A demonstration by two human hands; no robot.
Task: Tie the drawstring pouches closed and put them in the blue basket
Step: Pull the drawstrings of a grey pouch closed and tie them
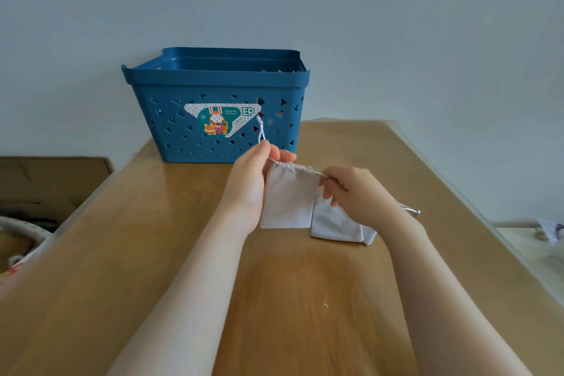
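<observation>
A person's two bare hands hold a white drawstring pouch point(288, 198) by its gathered top edge above a wooden table point(305, 299). The left hand point(254, 174) pinches the pouch's left corner, thumb and fingers closed on the white cord point(261, 131), whose looped end sticks up in front of the blue basket point(171, 119). The right hand point(357, 195) pinches the right corner of the pouch, fingers curled together on the drawstring there. A second white pouch point(335, 224) lies flat on the table just right of the held one, partly under the right hand. The basket stands at the table's far edge against a pale wall point(396, 24), bearing a cartoon sticker point(221, 122).
</observation>
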